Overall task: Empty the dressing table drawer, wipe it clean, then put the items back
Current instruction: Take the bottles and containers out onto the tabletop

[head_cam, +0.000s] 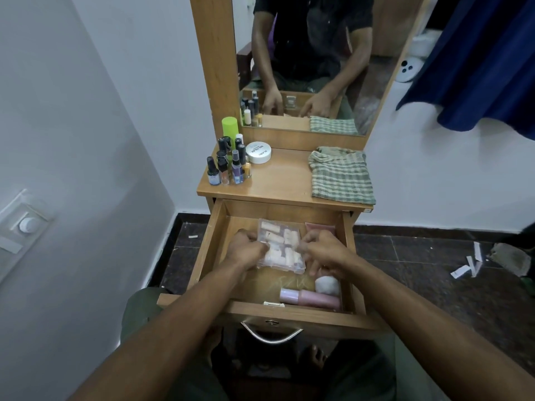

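Observation:
The wooden drawer of the dressing table is pulled out in front of me. A clear plastic box holding pale rolls lies inside it. My left hand grips the box's left edge and my right hand grips its right edge. A pink tube and a white round thing lie at the drawer's front right. A reddish pouch sits at the back right. A green checked cloth lies folded on the tabletop's right side.
Several small bottles, a green can and a white round tin stand on the tabletop's left. A mirror rises behind. White wall close on the left, blue fabric hangs at the right, paper scraps on the dark floor.

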